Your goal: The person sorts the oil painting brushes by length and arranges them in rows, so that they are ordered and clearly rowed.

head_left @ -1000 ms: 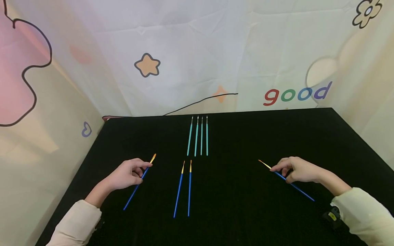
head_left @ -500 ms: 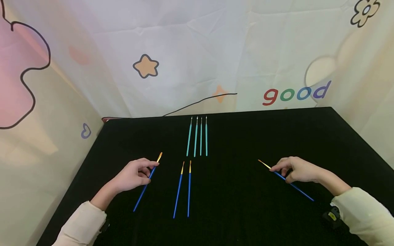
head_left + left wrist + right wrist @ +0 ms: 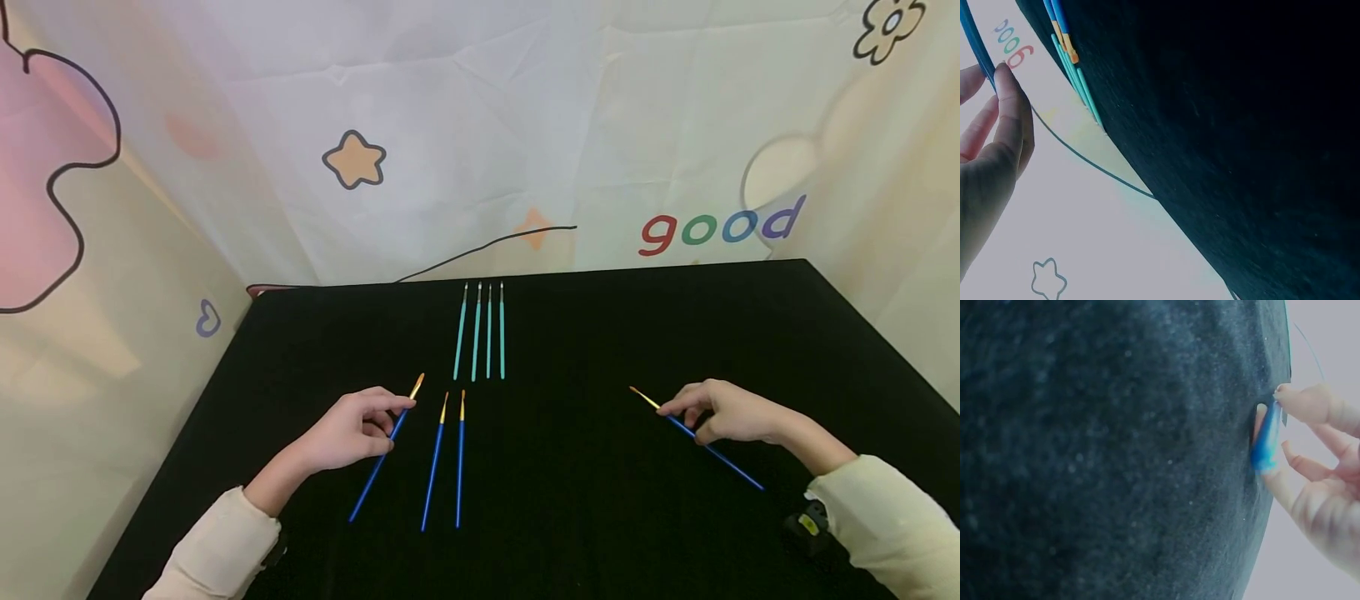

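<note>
My left hand (image 3: 352,429) pinches a blue paintbrush (image 3: 369,490) between thumb and fingers, its bristle end pointing away and tilted right. Just to its right lie two more blue paintbrushes, a left one (image 3: 432,475) and a right one (image 3: 460,475), side by side with gold ferrules toward the back. On the right side of the table, my right hand (image 3: 731,414) grips another blue paintbrush (image 3: 731,465) near its ferrule, bristles pointing left. In the right wrist view that blue paintbrush (image 3: 1265,440) appears foreshortened between thumb and finger.
Several turquoise paintbrushes (image 3: 476,337) lie in a row toward the back of the black tabletop (image 3: 585,483). A patterned white curtain (image 3: 480,150) stands behind the table and along both sides.
Holding its blue paintbrush, my left hand has moved right, close to the two lying blue brushes. My right hand and its brush have stayed nearly still.
</note>
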`<state>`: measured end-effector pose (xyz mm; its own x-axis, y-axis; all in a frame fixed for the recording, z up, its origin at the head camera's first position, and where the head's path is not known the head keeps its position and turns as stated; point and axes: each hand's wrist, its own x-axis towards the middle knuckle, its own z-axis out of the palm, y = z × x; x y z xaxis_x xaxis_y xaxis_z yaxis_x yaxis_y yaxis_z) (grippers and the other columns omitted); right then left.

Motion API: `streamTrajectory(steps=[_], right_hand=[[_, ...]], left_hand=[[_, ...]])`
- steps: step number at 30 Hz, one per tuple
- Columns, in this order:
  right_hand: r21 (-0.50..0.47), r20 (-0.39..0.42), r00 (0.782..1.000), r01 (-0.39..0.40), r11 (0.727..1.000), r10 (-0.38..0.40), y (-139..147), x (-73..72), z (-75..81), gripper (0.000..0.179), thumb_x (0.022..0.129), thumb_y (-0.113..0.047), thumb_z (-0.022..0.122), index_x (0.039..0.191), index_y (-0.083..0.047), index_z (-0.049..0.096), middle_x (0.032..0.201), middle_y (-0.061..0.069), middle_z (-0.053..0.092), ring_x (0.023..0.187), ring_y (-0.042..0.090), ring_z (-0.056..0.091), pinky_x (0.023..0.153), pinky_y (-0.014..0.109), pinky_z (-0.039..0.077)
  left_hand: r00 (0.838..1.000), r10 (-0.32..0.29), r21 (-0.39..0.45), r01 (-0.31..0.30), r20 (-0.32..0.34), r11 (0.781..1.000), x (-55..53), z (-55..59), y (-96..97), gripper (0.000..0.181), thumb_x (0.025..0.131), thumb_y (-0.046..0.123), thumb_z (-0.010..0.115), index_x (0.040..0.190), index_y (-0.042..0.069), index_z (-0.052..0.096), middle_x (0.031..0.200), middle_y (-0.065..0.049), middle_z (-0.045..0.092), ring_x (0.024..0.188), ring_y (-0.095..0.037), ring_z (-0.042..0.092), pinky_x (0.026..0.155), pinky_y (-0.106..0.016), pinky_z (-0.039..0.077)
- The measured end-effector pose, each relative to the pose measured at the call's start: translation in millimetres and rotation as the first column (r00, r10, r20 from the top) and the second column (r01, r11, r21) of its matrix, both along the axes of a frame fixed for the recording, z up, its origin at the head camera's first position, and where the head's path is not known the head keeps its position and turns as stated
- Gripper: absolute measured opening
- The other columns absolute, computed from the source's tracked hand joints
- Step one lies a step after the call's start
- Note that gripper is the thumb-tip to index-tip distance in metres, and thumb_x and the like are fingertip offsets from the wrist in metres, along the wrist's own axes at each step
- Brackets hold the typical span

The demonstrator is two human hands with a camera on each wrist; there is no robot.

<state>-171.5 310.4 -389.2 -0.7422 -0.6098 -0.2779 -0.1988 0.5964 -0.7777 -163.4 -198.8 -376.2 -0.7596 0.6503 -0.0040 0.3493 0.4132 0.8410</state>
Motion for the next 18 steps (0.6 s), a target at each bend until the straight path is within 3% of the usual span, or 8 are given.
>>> streamTrajectory(steps=[9,14,18], right_hand=[[-0.095,0.103,0.994,0.049,0.994,-0.039,4.1,-1.5,1.6,0.050,0.076,0.002,0.059,0.123,0.011,0.048,0.115,0.026,0.051,0.092,0.027,0.056,0.072,0.032,0.050],[-0.145,0.125,0.991,0.066,0.987,-0.048,5.4,-1.8,-1.0,0.049,0.079,0.001,0.058,0.124,0.015,0.044,0.113,0.026,0.053,0.093,0.024,0.057,0.074,0.032,0.050],[-0.244,0.163,0.985,0.101,0.965,-0.062,5.7,-0.6,-3.9,0.051,0.082,0.000,0.057,0.126,0.017,0.038,0.114,0.025,0.054,0.095,0.023,0.059,0.078,0.031,0.050]], left_hand=[[0.997,0.007,0.044,-0.010,0.083,0.999,4.6,4.9,10.5,0.050,0.078,-0.009,0.057,0.127,-0.007,0.046,0.111,-0.024,0.046,0.088,-0.034,0.056,0.071,-0.027,0.051],[0.997,0.019,0.048,-0.022,0.073,0.999,6.8,5.6,17.3,0.049,0.078,-0.009,0.058,0.126,-0.007,0.047,0.111,-0.024,0.046,0.087,-0.034,0.057,0.070,-0.026,0.051],[0.996,0.048,0.058,-0.052,0.077,0.997,7.3,3.1,20.8,0.048,0.078,-0.010,0.058,0.125,-0.009,0.047,0.111,-0.025,0.046,0.088,-0.035,0.056,0.071,-0.026,0.051]])
